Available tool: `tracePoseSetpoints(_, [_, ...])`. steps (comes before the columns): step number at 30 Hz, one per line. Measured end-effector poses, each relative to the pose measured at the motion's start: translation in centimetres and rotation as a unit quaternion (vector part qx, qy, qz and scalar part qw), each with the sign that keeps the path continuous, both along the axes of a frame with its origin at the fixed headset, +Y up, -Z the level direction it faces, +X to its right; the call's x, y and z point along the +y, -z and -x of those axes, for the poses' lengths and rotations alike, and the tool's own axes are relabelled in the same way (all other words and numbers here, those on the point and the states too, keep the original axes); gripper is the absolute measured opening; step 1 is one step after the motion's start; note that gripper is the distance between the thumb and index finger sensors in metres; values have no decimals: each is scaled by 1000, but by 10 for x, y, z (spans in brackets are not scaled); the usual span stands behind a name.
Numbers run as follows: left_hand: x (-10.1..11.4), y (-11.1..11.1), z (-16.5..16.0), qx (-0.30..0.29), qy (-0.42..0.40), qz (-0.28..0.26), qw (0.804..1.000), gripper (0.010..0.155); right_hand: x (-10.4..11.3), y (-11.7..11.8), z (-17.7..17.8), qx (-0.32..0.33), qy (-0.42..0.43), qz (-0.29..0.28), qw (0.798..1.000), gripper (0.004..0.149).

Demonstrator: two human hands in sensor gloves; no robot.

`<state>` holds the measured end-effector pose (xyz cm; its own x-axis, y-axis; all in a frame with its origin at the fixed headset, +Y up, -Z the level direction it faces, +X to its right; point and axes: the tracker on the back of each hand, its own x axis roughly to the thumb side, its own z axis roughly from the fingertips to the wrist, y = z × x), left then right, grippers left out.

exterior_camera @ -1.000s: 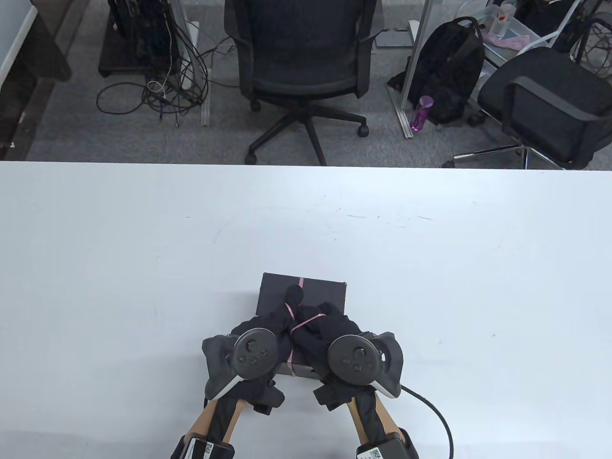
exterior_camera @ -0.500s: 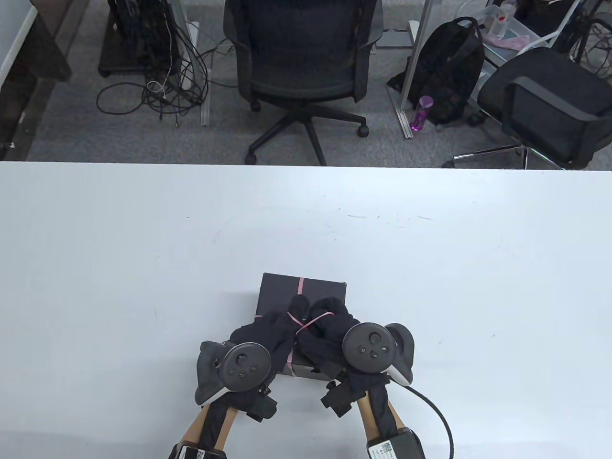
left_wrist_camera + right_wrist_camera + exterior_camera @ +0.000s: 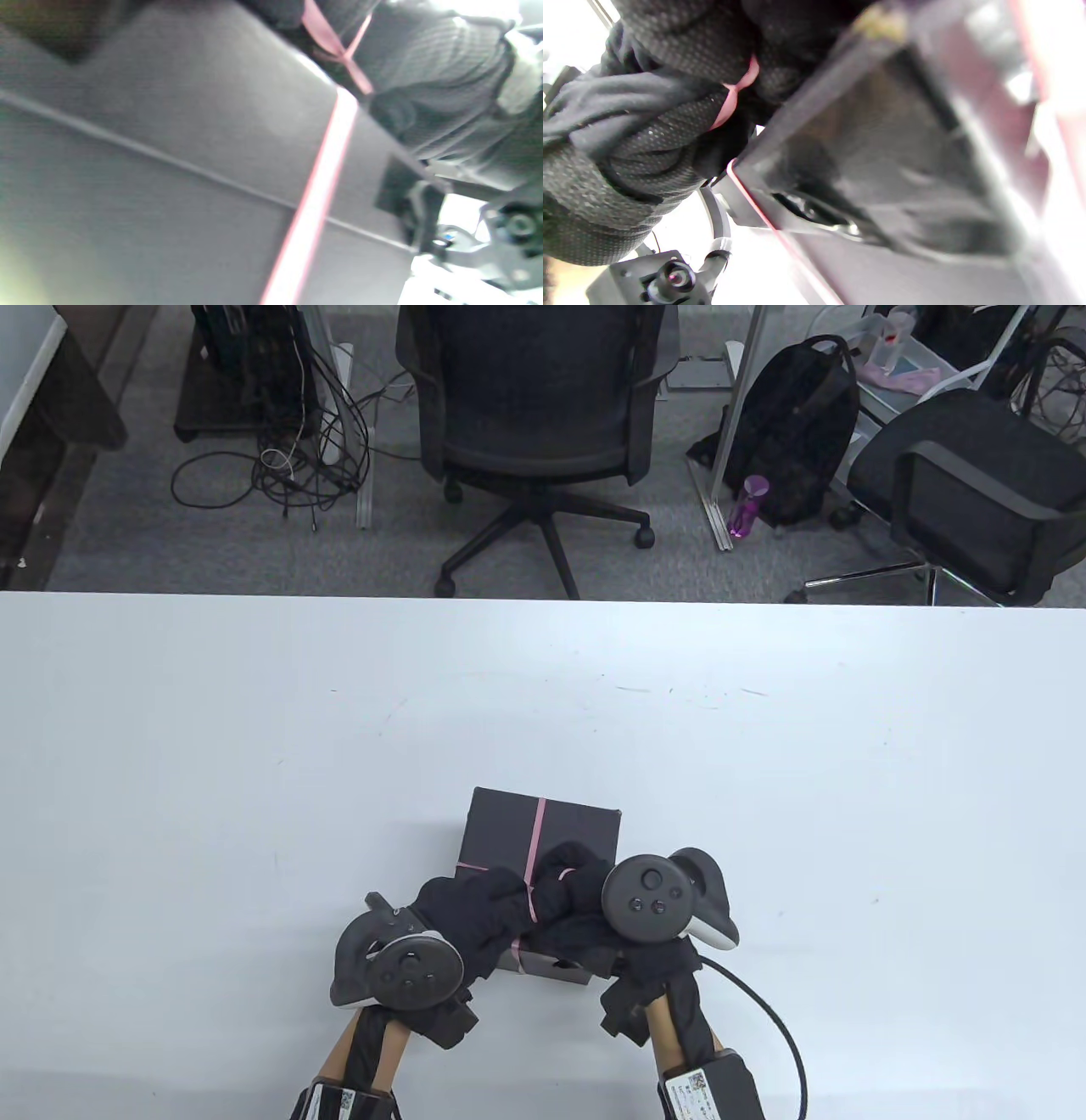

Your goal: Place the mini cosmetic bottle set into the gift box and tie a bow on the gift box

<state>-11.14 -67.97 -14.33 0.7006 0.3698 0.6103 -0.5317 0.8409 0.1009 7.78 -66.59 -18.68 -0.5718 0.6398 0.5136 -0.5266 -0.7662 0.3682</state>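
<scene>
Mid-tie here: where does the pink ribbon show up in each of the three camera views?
Table view: pink ribbon runs down the gift box lid, low centre, into both hands' fingers.
Left wrist view: ribbon rises from bottom centre to the fingers at the top.
Right wrist view: ribbon pinched between gloved fingers, upper left.
Shared landmark: the dark gift box.

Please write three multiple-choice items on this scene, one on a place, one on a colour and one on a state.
1. Where is the gift box?
A. near the table's front edge
B. on the office chair
C. at the far left corner

2. What colour is the ribbon?
A. blue
B. pink
C. gold

3. What state is the box in?
A. lid off
B. lying crushed
C. closed, ribbon wrapped round it

Key: 1 A, it sits close to the person, under both hands. 2 B, a pink strip crosses the dark lid. 3 C, the left hand and right hand hold ribbon at the lid's middle.
</scene>
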Motion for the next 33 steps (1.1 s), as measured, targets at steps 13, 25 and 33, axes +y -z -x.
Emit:
tracePoseSetpoints(13, [-2,8,13,88,-41,70,993,36,-5,-4,-6,-26,37,-28,999,39])
tracePoseSetpoints(25, [-7,14,39,33,-173,209,962,38,4,-13,-5,-69,51,-51,995,39])
tracePoseSetpoints(33, [0,10,42,77,-157,178,968,38,19,-22,-13,-121,19,-140,983,39])
